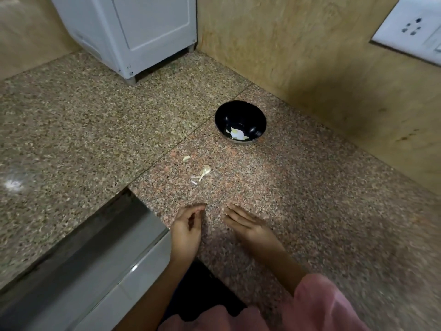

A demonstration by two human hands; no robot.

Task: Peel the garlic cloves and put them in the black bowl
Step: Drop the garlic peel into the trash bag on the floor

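A speckled granite surface (298,199) is being viewed from above. The black bowl (240,121) is sitting right of centre in the frame, close to the tan wall (298,51); pale pieces, apparently peeled garlic cloves (236,134), are lying in its bottom. Below and left of the bowl, an unpeeled garlic clove (186,158) and scraps of papery skin (204,172) are lying loose on the surface, apart from the bowl and from both hands.

The left hand (187,229) is being held at lower centre with fingers curled inward toward the thumb; whether anything is being pinched cannot be told. The right hand (248,224) is being laid just beside it, fingers extended and relaxed, gripping nothing. Pink sleeves (329,304) are showing at the bottom edge.

A white appliance (140,29) is standing at upper left, a white wall socket (412,27) at upper right. No legible writing or brand marking is being observed on any item.
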